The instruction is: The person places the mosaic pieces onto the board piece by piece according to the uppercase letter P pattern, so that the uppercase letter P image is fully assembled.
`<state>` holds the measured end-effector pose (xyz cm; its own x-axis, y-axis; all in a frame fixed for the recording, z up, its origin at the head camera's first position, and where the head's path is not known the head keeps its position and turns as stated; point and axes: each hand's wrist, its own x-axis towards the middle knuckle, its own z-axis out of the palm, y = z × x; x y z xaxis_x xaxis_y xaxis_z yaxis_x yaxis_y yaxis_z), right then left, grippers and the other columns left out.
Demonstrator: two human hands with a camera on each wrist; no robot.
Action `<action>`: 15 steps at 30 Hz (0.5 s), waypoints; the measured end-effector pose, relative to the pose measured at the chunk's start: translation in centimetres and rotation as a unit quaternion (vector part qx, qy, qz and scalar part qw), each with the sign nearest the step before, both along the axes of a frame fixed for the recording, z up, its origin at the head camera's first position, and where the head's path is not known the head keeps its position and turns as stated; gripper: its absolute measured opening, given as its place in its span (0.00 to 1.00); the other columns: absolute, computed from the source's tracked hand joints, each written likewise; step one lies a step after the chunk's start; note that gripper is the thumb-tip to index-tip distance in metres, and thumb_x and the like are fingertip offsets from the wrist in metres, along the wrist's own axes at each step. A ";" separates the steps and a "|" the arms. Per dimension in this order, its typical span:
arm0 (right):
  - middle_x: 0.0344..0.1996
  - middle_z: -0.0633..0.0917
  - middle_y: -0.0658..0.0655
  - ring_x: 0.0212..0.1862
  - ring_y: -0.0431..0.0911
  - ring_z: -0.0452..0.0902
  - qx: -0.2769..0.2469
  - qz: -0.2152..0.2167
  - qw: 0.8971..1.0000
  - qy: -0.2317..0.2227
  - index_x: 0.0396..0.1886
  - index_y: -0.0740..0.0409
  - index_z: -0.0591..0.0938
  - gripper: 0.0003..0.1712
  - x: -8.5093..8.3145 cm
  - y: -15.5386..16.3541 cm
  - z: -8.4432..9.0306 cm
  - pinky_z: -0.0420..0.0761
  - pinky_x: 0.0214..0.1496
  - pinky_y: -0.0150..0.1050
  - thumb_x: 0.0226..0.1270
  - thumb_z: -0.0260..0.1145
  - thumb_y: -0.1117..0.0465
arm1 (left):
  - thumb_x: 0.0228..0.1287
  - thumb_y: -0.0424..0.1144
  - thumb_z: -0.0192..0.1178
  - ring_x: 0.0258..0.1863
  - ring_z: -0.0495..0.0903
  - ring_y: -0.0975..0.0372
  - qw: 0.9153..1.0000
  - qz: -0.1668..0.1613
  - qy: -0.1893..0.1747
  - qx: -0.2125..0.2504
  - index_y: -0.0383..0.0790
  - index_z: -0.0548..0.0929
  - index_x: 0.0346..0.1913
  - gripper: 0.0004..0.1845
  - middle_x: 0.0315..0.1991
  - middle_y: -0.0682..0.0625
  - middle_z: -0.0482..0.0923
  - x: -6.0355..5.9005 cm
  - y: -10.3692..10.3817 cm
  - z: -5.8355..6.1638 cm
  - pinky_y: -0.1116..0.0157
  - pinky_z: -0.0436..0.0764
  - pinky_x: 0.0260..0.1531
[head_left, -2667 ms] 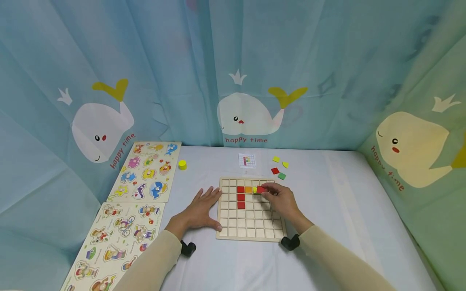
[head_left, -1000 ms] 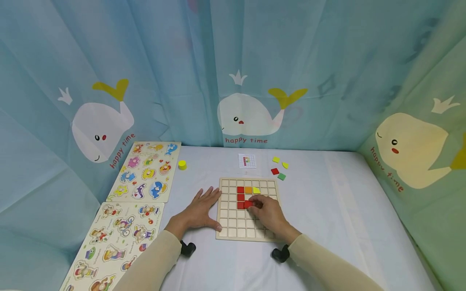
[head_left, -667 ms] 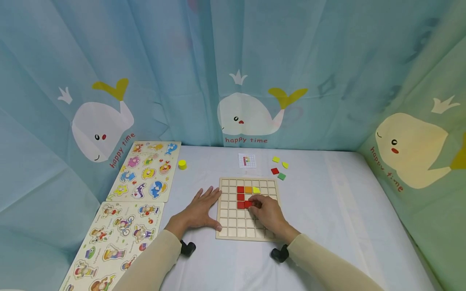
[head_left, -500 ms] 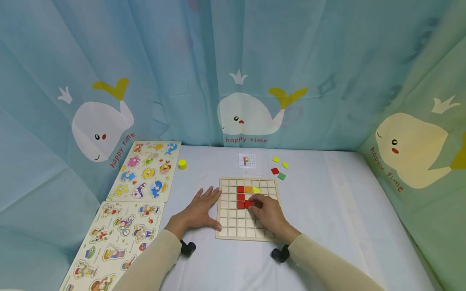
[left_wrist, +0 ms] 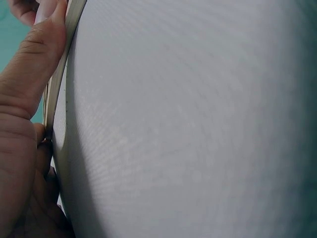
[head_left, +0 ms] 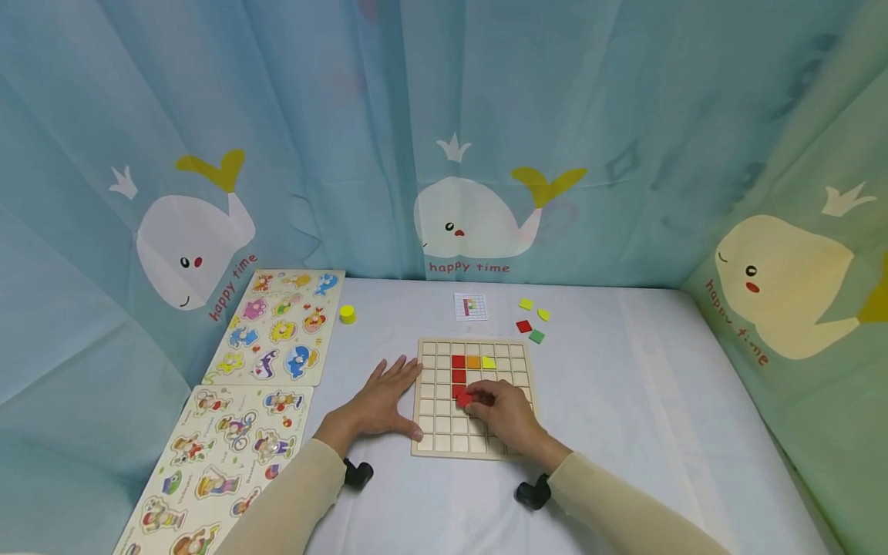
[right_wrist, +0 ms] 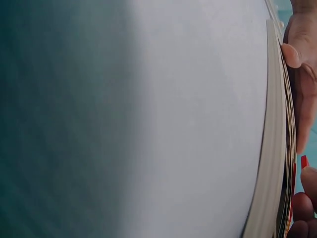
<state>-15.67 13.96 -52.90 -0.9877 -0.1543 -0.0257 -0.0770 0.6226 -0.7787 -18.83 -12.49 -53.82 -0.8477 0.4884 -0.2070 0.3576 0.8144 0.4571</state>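
My right hand (head_left: 506, 412) pinches a red square tile (head_left: 462, 401) between thumb and fingertips, close over the wooden grid board (head_left: 437, 442). That tile is turned a little and overlaps the lowest of the red tiles (head_left: 459, 376) standing in a column. An orange tile (head_left: 473, 362) and a yellow tile (head_left: 489, 362) continue the row to the right of the column's top. At the board's left edge my left hand (head_left: 378, 402) rests with fingers spread, touching the frame. The right wrist view shows the held tile's red edge (right_wrist: 304, 161) by my right fingertips (right_wrist: 309, 181).
Behind the board lie a small printed pattern card (head_left: 471, 307) and loose pieces, including a green tile (head_left: 537, 337) and a red tile (head_left: 523, 326). A yellow cylinder (head_left: 348, 314) stands beside two picture puzzle boards (head_left: 326, 304) on the left. Curtains surround the table.
My right hand has carried the red tile from beside the yellow tile down to the right of the lowest red tile, then slightly down and left. My left hand has stayed put.
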 end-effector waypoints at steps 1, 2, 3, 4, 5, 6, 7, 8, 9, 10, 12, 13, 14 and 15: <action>0.30 0.82 0.43 0.35 0.41 0.72 0.002 0.007 1.000 0.007 0.42 0.47 0.87 0.13 0.0 0.0 -0.1 0.77 0.34 0.30 0.55 0.75 0.60 | 0.31 0.76 0.69 0.79 0.36 0.61 1.000 0.001 -0.001 0.001 0.53 0.48 0.79 0.70 0.80 0.58 0.43 0.0 0.0 0.0 0.55 0.34 0.79; 0.30 0.83 0.43 0.35 0.40 0.72 0.007 0.013 1.000 0.014 0.42 0.47 0.87 0.13 0.0 -0.1 -0.1 0.77 0.34 0.30 0.55 0.76 0.60 | 0.31 0.76 0.69 0.79 0.36 0.61 1.000 0.001 -0.001 0.002 0.53 0.48 0.79 0.70 0.79 0.58 0.43 0.0 0.0 0.0 0.55 0.34 0.79; 0.32 0.84 0.42 0.36 0.40 0.73 0.013 0.018 1.000 0.021 0.42 0.47 0.87 0.13 0.0 -0.1 -0.1 0.77 0.35 0.30 0.55 0.76 0.60 | 0.31 0.76 0.69 0.79 0.36 0.61 1.000 0.001 -0.002 0.003 0.53 0.48 0.79 0.70 0.79 0.58 0.43 0.1 0.0 0.0 0.54 0.34 0.79; 0.33 0.84 0.42 0.36 0.39 0.73 0.020 0.022 0.999 0.028 0.41 0.47 0.88 0.13 0.0 -0.1 -0.2 0.77 0.36 0.31 0.54 0.76 0.60 | 0.31 0.76 0.69 0.79 0.36 0.61 1.000 0.002 -0.004 0.004 0.53 0.48 0.79 0.70 0.79 0.58 0.43 0.1 0.0 0.1 0.54 0.34 0.79; 0.34 0.85 0.42 0.37 0.38 0.73 0.025 0.026 0.999 0.034 0.41 0.47 0.88 0.13 0.0 -0.1 -0.2 0.77 0.37 0.31 0.54 0.76 0.60 | 0.31 0.76 0.69 0.79 0.36 0.61 1.000 0.003 -0.005 0.005 0.53 0.48 0.79 0.70 0.79 0.58 0.43 0.1 0.0 0.1 0.54 0.34 0.79; 0.36 0.86 0.42 0.37 0.38 0.73 0.029 0.028 0.998 0.039 0.41 0.47 0.88 0.13 0.0 -0.2 -0.2 0.77 0.38 0.31 0.53 0.77 0.60 | 0.31 0.76 0.69 0.79 0.36 0.61 1.000 0.003 -0.006 0.005 0.53 0.48 0.79 0.70 0.80 0.58 0.43 0.1 0.0 0.1 0.54 0.34 0.79; 0.37 0.86 0.41 0.38 0.37 0.73 0.034 0.030 0.998 0.044 0.41 0.47 0.89 0.13 0.0 -0.2 -0.3 0.77 0.39 0.32 0.53 0.77 0.60 | 0.31 0.76 0.69 0.79 0.36 0.61 1.000 0.003 -0.006 0.006 0.53 0.48 0.79 0.70 0.80 0.58 0.43 0.1 0.0 0.1 0.54 0.34 0.79; 0.37 0.87 0.41 0.38 0.36 0.73 0.039 0.031 0.998 0.048 0.40 0.46 0.89 0.13 0.0 -0.2 -0.3 0.76 0.39 0.32 0.53 0.77 0.59 | 0.31 0.76 0.69 0.79 0.36 0.61 1.000 0.003 -0.007 0.005 0.53 0.48 0.79 0.70 0.80 0.58 0.43 0.1 0.0 0.1 0.54 0.34 0.79; 0.38 0.87 0.41 0.38 0.36 0.73 0.041 0.032 0.997 0.053 0.40 0.47 0.89 0.13 0.0 -0.2 -0.3 0.76 0.40 0.32 0.53 0.77 0.60 | 0.31 0.76 0.69 0.79 0.35 0.61 1.000 0.003 -0.008 0.004 0.53 0.48 0.79 0.70 0.80 0.58 0.42 0.1 0.0 0.2 0.55 0.33 0.79; 0.38 0.87 0.42 0.38 0.36 0.72 0.043 0.033 0.997 0.055 0.40 0.47 0.89 0.13 0.0 -0.3 -0.3 0.76 0.39 0.32 0.52 0.77 0.59 | 0.31 0.76 0.69 0.79 0.35 0.61 1.000 0.003 -0.009 0.004 0.53 0.48 0.79 0.70 0.80 0.58 0.42 0.1 0.0 0.2 0.55 0.33 0.79; 0.38 0.87 0.42 0.38 0.36 0.72 0.047 0.036 0.997 0.059 0.40 0.47 0.89 0.13 0.0 -0.3 -0.2 0.75 0.39 0.33 0.52 0.78 0.59 | 0.31 0.75 0.70 0.79 0.35 0.61 1.000 0.002 -0.008 0.004 0.53 0.48 0.79 0.70 0.80 0.58 0.42 0.2 0.0 0.2 0.54 0.33 0.79; 0.38 0.87 0.42 0.38 0.36 0.72 0.049 0.037 0.996 0.060 0.39 0.47 0.89 0.13 0.0 -0.3 -0.2 0.75 0.39 0.32 0.52 0.78 0.59 | 0.31 0.75 0.70 0.79 0.35 0.61 1.000 0.002 -0.007 0.004 0.53 0.48 0.79 0.70 0.80 0.58 0.42 0.1 0.0 0.2 0.54 0.33 0.79; 0.38 0.87 0.42 0.38 0.36 0.72 0.051 0.039 0.996 0.061 0.39 0.47 0.89 0.13 0.0 -0.3 -0.2 0.75 0.39 0.33 0.52 0.78 0.59 | 0.32 0.75 0.70 0.79 0.35 0.61 1.000 0.002 -0.007 0.004 0.53 0.48 0.79 0.70 0.80 0.58 0.42 0.1 0.0 0.2 0.54 0.33 0.79; 0.38 0.87 0.42 0.38 0.36 0.72 0.053 0.041 0.996 0.063 0.39 0.47 0.89 0.13 0.0 -0.3 -0.2 0.74 0.39 0.33 0.51 0.78 0.59 | 0.32 0.75 0.70 0.79 0.35 0.61 1.000 0.002 -0.007 0.005 0.53 0.48 0.79 0.70 0.80 0.58 0.42 0.1 0.0 0.2 0.54 0.33 0.79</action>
